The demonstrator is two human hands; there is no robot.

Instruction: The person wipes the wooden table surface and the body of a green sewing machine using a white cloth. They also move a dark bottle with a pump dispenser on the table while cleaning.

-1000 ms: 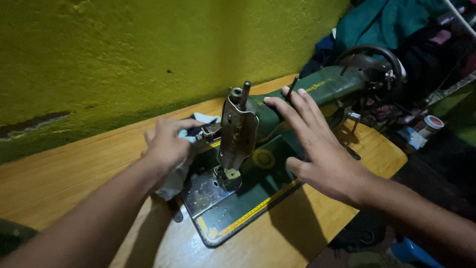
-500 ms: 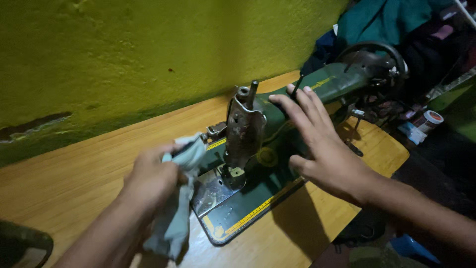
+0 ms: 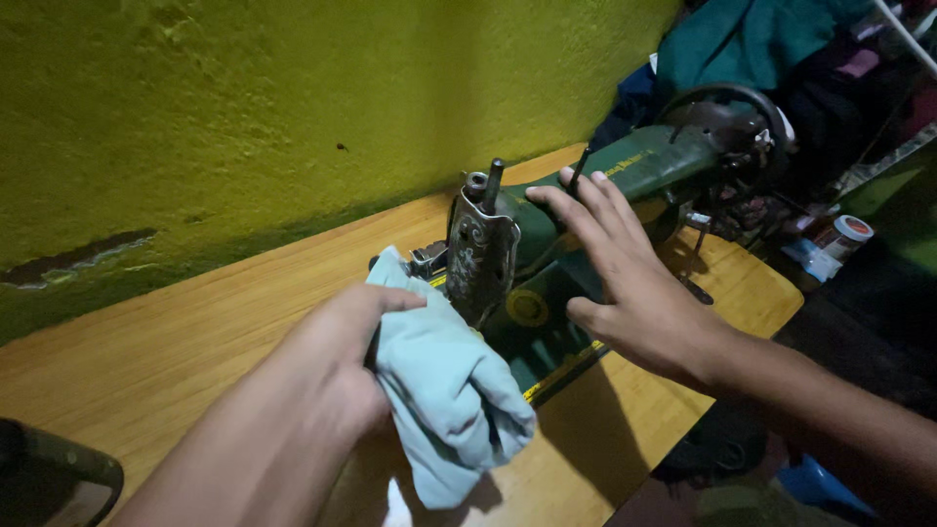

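Observation:
A dark green sewing machine (image 3: 639, 166) stands on a wooden table (image 3: 146, 351). Its metal head plate (image 3: 481, 256) faces me. My left hand (image 3: 342, 356) is shut on a bunched pale blue cloth (image 3: 444, 390), held just in front of the head plate and over the machine's base. My right hand (image 3: 625, 278) rests flat, fingers spread, on the machine's green arm. The needle area is hidden behind the cloth.
A yellow-green wall (image 3: 244, 107) runs along the table's far edge. The handwheel (image 3: 737, 112) sits at the machine's right end. Teal and dark fabrics (image 3: 752, 39) are piled behind it. A small white jar with a red lid (image 3: 844, 234) stands at right. A dark object (image 3: 49, 483) lies at bottom left.
My left hand has gathered up the pale blue cloth and pulled it toward me, away from the machine's base. My right hand stays on the machine's arm.

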